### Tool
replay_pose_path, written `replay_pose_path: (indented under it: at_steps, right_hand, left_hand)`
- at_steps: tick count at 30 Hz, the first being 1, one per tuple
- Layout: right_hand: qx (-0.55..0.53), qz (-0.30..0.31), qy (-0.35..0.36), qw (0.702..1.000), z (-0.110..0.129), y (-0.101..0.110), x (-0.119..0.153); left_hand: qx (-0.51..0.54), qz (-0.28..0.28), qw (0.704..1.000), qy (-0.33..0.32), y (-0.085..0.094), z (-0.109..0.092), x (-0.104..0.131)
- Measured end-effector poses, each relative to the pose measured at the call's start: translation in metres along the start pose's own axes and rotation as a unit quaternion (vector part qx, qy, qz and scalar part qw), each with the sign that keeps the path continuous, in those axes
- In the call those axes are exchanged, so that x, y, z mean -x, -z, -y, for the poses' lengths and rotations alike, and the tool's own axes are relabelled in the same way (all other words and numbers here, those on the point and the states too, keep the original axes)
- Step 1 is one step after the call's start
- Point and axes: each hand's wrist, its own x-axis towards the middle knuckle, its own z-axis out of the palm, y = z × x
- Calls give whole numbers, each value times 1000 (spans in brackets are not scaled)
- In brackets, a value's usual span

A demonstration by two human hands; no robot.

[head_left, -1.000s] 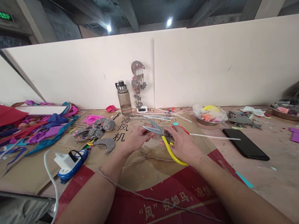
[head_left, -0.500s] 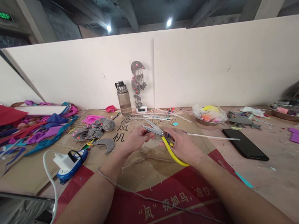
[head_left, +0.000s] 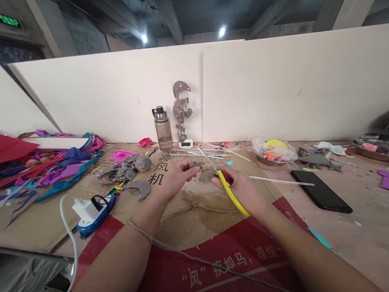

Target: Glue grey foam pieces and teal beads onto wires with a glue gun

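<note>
My left hand (head_left: 180,178) is closed in a pinch on a small grey piece (head_left: 196,164) above the cardboard (head_left: 179,234). To its right, my right hand (head_left: 239,185) grips yellow-handled scissors (head_left: 233,197), whose blades point up and away. The blades are apart from the left fingers. Grey yarn (head_left: 193,258) runs over my left wrist and across the cardboard. Left of my left hand lie a grey felt crescent (head_left: 139,189) and a ball of grey yarn (head_left: 143,162). A clear stick (head_left: 282,180) extends right from beside my right hand to the phone.
A bottle (head_left: 163,128), hanging grey felt ornament (head_left: 181,89) and small clock (head_left: 186,143) stand near the white board (head_left: 261,87). A power strip (head_left: 97,215) is at left. A black phone (head_left: 321,191) and a bowl (head_left: 269,160) are at right.
The scissors have swung from pointing left toward my left fingers to pointing up and away. My left fingers now stand apart from the blades, and the grey piece shows.
</note>
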Motion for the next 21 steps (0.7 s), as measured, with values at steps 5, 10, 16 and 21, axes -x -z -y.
replay_pose_path:
  at_steps: [5,10,16,21]
  right_hand:
    - [-10,-2,-12,1000,0,1,-1]
    - [-23,-8,-23,999,-5,-3,-1]
    - [-108,-12,-44,993,-15,-10,-1]
    - [-281,-13,-112,953,-6,-13,-2]
  left_hand:
    - [56,-30,998,12,-4,-4,1]
    - [97,-22,995,24,-6,-5,0]
    - [81,-38,996,3,-4,-1,-1]
    - [100,-15,994,39,-6,-5,2]
